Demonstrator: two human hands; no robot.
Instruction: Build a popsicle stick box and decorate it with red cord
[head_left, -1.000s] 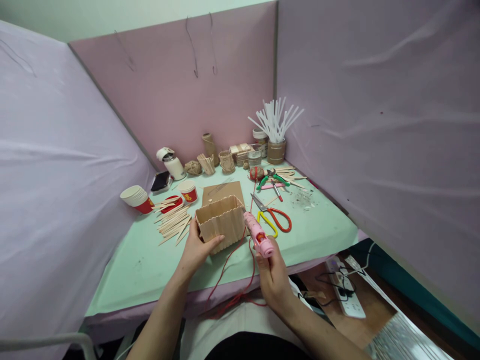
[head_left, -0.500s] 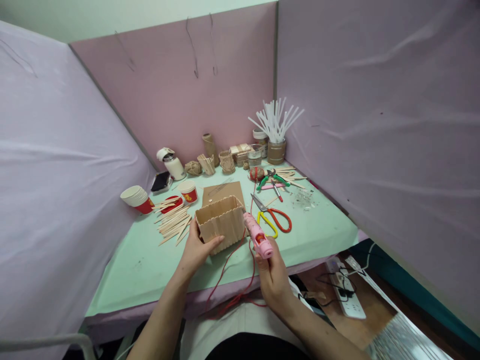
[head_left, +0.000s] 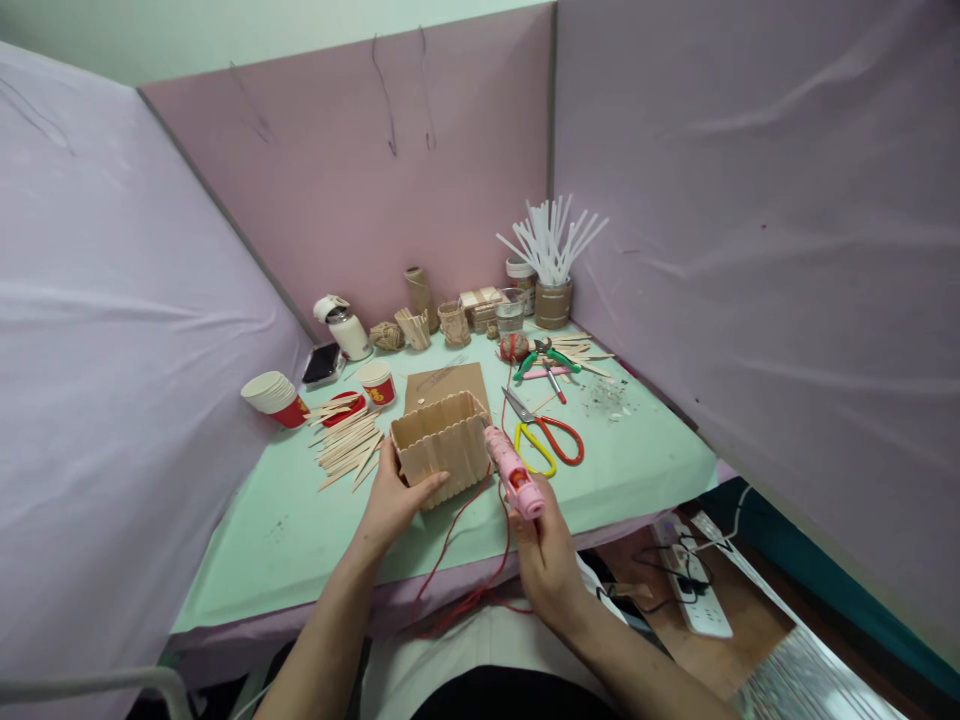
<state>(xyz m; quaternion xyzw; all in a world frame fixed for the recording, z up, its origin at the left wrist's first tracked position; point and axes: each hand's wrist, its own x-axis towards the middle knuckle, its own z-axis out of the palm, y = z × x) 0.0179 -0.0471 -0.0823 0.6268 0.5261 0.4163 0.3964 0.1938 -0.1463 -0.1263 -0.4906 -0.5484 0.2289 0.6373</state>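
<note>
My left hand [head_left: 401,492] grips the left end of a box made of wooden craft sticks [head_left: 448,458], thumb across its front wall. The box has an open top and scalloped edges. In my right hand [head_left: 546,540] is a pink hot glue gun [head_left: 514,472], its front end close to the box's right end; whether the nozzle touches is hidden. Red yarn [head_left: 444,560] runs below the box and hangs over the table edge. Behind the box lies a brown cardboard sheet [head_left: 465,378]. Scissors [head_left: 547,440] with yellow and red handles rest right of the glue gun.
Loose craft sticks [head_left: 349,448], paper cups [head_left: 274,398] and a phone [head_left: 322,363] are at left. Twine, jars and a holder of white glue sticks [head_left: 551,250] line the back. Green-handled pliers [head_left: 546,358] lie back right. A power strip [head_left: 701,590] sits below the table at right.
The glue gun has shifted very slightly to the left. The box and my left hand stay almost where they were.
</note>
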